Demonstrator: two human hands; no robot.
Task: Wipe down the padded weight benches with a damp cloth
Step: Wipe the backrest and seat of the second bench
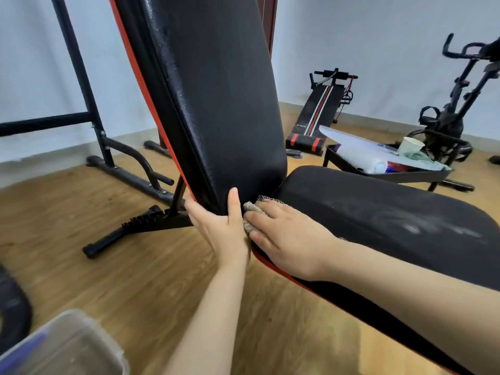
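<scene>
A black padded weight bench with red trim fills the middle of the view. Its backrest (216, 98) stands raised and steep; its seat pad (378, 212) runs off to the right and shows pale smears. My left hand (219, 226) grips the backrest's lower edge, thumb on the front face. My right hand (284, 234) lies flat on a beige cloth (250, 209), pressing it into the gap where backrest and seat meet. Most of the cloth is hidden under my fingers.
A black steel rack frame (89, 109) stands at the left. A sit-up bench (319, 112) lies at the back. A low tray table (422, 175) with a paper cup and bags is right, an exercise bike (454, 112) behind it. A clear plastic tub (65, 347) sits bottom left.
</scene>
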